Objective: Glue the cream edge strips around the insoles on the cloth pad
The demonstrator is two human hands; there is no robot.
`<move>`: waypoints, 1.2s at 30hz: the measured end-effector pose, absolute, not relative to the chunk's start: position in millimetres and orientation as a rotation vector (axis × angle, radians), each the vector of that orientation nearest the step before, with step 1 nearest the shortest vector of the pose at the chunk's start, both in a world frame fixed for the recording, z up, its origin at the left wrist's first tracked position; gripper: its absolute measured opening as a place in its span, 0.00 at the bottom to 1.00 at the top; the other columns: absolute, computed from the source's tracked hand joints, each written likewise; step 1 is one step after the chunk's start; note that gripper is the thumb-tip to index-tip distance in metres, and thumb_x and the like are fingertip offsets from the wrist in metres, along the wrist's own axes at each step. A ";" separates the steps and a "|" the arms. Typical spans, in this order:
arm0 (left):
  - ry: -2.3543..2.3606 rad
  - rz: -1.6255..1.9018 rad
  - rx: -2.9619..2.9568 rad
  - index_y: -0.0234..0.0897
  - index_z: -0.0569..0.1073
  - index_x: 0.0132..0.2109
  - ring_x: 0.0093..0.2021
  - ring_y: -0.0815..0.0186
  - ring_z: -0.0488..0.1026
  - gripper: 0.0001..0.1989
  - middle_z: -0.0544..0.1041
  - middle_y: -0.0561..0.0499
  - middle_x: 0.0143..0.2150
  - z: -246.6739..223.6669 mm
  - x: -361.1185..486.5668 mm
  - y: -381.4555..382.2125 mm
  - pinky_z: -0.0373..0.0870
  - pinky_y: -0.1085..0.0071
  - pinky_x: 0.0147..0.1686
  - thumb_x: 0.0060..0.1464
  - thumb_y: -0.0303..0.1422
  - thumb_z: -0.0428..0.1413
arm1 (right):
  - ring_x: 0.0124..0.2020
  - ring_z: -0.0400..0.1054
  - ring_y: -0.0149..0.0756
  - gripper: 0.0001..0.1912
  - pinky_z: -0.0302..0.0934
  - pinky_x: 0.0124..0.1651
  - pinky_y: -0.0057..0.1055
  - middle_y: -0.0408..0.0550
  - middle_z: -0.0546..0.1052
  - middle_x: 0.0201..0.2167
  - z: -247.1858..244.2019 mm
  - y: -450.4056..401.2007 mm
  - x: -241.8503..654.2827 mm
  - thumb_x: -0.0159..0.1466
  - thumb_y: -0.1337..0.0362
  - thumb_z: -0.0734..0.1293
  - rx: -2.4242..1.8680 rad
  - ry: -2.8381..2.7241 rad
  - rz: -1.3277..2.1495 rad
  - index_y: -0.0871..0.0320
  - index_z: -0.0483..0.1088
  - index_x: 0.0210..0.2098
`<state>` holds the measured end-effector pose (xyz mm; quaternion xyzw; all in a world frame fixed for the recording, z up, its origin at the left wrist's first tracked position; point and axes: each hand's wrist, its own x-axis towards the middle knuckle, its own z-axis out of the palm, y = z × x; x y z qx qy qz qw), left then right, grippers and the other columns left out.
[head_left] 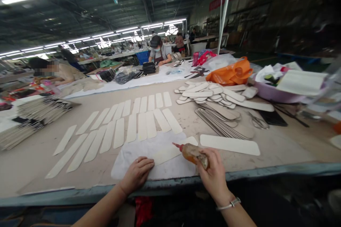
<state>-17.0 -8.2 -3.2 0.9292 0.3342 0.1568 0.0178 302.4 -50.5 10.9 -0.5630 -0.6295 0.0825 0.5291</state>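
My right hand is wrapped round a squeeze bottle of amber liquid with a red nozzle, tilted so that its tip points left. The tip is above a cream strip with rounded ends; I cannot tell whether it touches. That strip lies on a crumpled white sheet at the table's near edge. My left hand holds the strip's left end, its fingers close together and the thumb hidden. Another cream strip lies just beyond the bottle, to the right.
Two rows of cream strips cover the middle left. Stacked pieces stand far left. At right are a strip pile, grey-edged pieces, scissors, a black phone, an orange bag and a purple basin. Co-workers sit beyond.
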 end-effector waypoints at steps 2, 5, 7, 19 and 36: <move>1.051 0.491 2.868 0.38 0.70 0.49 0.45 0.63 0.68 0.15 0.74 0.46 0.46 -1.7 -15.5 -8.8 0.69 0.62 0.46 0.54 0.26 0.48 | 0.45 0.61 0.39 0.17 0.61 0.48 0.41 0.51 0.63 0.42 12.1 -53.9 283.0 0.56 0.71 0.60 -1.291 -1.568 0.324 0.54 0.61 0.45; 1.067 0.501 2.856 0.39 0.70 0.49 0.44 0.63 0.68 0.16 0.74 0.46 0.45 -0.7 -14.1 -9.4 0.69 0.62 0.46 0.54 0.26 0.47 | 0.45 0.61 0.38 0.21 0.61 0.48 0.38 0.51 0.62 0.44 13.5 -56.8 259.2 0.54 0.74 0.59 -1.249 -1.683 0.453 0.54 0.61 0.46; 1.065 0.493 2.855 0.39 0.70 0.49 0.45 0.63 0.68 0.16 0.74 0.46 0.45 -0.4 -13.9 -9.8 0.68 0.63 0.47 0.54 0.26 0.48 | 0.45 0.62 0.38 0.21 0.62 0.47 0.37 0.51 0.62 0.43 13.3 -56.1 250.0 0.53 0.75 0.59 -1.247 -1.723 0.487 0.54 0.61 0.46; 1.090 0.462 2.808 0.38 0.70 0.49 0.45 0.63 0.67 0.16 0.74 0.46 0.46 -0.3 -14.8 -9.8 0.67 0.62 0.48 0.54 0.25 0.47 | 0.40 0.65 0.35 0.21 0.64 0.43 0.32 0.49 0.65 0.42 23.7 -65.0 248.6 0.52 0.76 0.58 -1.283 -1.808 0.535 0.53 0.63 0.44; 1.011 0.521 2.924 0.39 0.71 0.47 0.45 0.65 0.69 0.15 0.74 0.47 0.46 -4.3 -17.1 -4.6 0.69 0.65 0.47 0.53 0.25 0.49 | 0.39 0.66 0.40 0.21 0.66 0.37 0.36 0.52 0.65 0.44 13.7 -64.8 338.5 0.54 0.70 0.60 -1.741 -1.612 0.056 0.54 0.61 0.47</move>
